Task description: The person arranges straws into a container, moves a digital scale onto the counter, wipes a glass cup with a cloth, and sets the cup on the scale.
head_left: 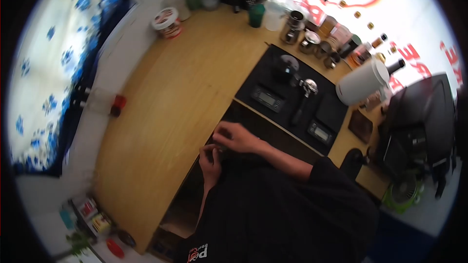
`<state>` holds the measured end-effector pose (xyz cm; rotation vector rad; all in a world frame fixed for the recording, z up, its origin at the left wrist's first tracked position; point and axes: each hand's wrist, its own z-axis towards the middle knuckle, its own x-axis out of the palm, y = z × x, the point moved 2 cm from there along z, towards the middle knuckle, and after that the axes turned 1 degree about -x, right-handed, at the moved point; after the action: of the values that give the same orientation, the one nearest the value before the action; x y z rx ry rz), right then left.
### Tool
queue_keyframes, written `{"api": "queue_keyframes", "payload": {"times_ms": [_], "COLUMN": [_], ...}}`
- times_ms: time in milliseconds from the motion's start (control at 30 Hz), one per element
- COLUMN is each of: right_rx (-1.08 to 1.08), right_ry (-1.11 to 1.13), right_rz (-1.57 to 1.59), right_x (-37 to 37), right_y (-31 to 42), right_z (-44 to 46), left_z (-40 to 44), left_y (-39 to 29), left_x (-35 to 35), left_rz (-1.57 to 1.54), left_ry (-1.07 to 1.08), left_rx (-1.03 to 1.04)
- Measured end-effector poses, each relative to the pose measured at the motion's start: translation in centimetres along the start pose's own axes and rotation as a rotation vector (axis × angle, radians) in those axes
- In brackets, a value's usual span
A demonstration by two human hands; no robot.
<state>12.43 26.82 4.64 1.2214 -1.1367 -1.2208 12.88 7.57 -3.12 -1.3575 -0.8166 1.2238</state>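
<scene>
Close together, my two hands hover at the table's front edge, in front of my black shirt. My left hand (pixel 210 161) has its fingers curled, thumb and fingertips near each other. My right hand (pixel 235 137) is bent over just above it, its fingers drawn together in a pinch. Whatever they may hold is too small and blurred to make out. The nearest thing is a black mat (pixel 256 82) on the table, bearing a small digital scale (pixel 267 98), a portafilter (pixel 308 88) with a dark handle, and a second scale (pixel 321 132).
The wooden table (pixel 170 78) stretches left and away. Jars and cups (pixel 309 42) line its far side, beside a white kettle (pixel 363 82). A dark machine (pixel 417 126) stands at the right. A red-capped clear container (pixel 103 103) and a white tub (pixel 166 22) are along the wall.
</scene>
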Motion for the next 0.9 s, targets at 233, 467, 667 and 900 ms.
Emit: {"api": "queue_keyframes", "payload": {"times_ms": [233, 467, 667, 900], "right_rx": [-0.179, -0.057, 0.093, 0.062], "right_ry": [-1.069, -1.305, -1.188, -1.22], "right_rz": [0.025, -0.419, -0.215, -0.279], "right_x": [-10.2, -17.4, -19.5, -19.7], "right_y": [0.8, -0.1, -2.3, -2.1], "right_z": [-4.3, -4.1, -3.4, -5.5], "left_z": [9.1, 20.8, 27.3, 25.5], "left_y": [-3.7, -8.0, -7.5, -10.1], "left_x": [6.5, 17.2, 24.6, 25.0], "left_rz": [-0.117, -0.067, -0.113, -0.179], "left_ry": [0.387, 0.569, 0.732, 0.862], "left_rx": [0.189, 0.356, 0.368, 0.201]}}
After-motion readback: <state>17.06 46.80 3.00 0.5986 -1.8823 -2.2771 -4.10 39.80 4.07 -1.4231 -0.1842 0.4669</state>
